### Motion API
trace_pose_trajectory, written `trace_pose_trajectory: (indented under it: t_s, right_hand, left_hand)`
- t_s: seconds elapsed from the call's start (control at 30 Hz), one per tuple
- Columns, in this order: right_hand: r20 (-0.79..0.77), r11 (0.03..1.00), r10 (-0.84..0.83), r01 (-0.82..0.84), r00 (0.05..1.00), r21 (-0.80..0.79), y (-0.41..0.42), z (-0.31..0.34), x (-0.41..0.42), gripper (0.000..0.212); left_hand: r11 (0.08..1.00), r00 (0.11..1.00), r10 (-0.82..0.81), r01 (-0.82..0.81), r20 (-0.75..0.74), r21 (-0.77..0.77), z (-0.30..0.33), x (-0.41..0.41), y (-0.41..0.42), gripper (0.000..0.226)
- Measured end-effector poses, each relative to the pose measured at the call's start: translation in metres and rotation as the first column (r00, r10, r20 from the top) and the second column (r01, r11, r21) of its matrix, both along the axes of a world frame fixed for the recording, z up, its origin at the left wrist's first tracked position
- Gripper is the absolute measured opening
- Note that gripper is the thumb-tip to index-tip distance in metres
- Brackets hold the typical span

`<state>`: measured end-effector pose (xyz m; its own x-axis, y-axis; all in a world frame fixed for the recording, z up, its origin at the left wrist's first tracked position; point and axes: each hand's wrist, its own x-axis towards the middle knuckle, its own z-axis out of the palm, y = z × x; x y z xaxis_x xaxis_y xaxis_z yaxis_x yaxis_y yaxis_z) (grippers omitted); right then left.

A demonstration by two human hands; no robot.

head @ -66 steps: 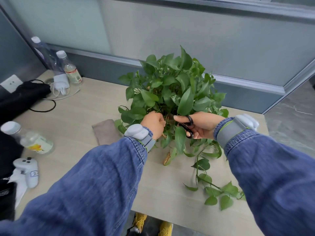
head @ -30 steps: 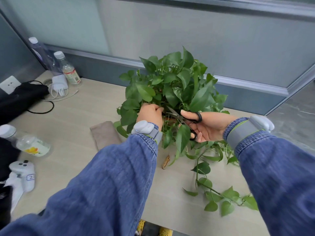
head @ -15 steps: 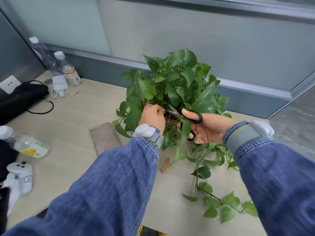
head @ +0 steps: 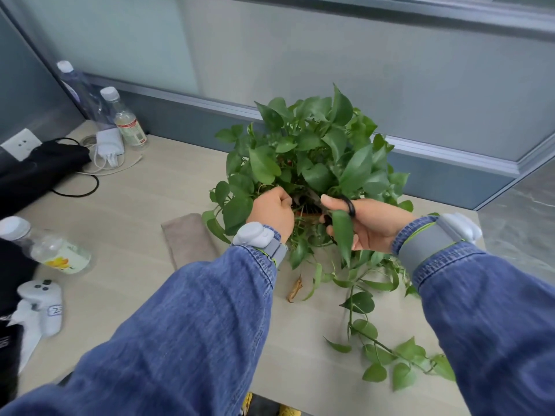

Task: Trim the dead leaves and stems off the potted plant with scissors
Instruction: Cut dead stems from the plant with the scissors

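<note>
A leafy green potted plant (head: 315, 157) stands on the light wooden table (head: 126, 211), its pot hidden under the foliage. My left hand (head: 271, 213) is curled into the leaves near the plant's base, gripping something among the stems that I cannot make out. My right hand (head: 369, 223) holds black-handled scissors (head: 345, 207), thumb through the upper ring, blades pointing left into the foliage toward my left hand. A green leaf hangs across my right palm. A dry brown leaf (head: 295, 291) lies on the table below the plant. A long vine (head: 384, 349) trails toward the table's front right.
A brown cloth (head: 187, 240) lies left of the plant. Two bottles (head: 126, 120) and a white charger (head: 108, 145) stand at the back left, a black bag (head: 39, 166) beside them. Another bottle (head: 49, 252) and a white controller (head: 45, 307) lie at the left edge.
The scissors have moved from low at the plant's front up into the foliage, blades now deeper among the stems near my left hand. The view has drifted slightly.
</note>
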<state>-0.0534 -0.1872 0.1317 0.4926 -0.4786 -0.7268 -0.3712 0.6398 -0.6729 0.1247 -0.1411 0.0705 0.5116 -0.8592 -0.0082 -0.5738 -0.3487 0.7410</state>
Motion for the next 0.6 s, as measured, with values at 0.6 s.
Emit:
trace_pose_trajectory:
  t_s: [0.6]
  right_hand:
    - [0.057,1.0,0.011,-0.01,0.998,-0.006,0.0031,-0.0053,0.0069,0.043]
  left_hand:
    - [0.998,0.996,-0.053,0.054,-0.075,0.016,-0.0025,0.0056,0.0021,0.019]
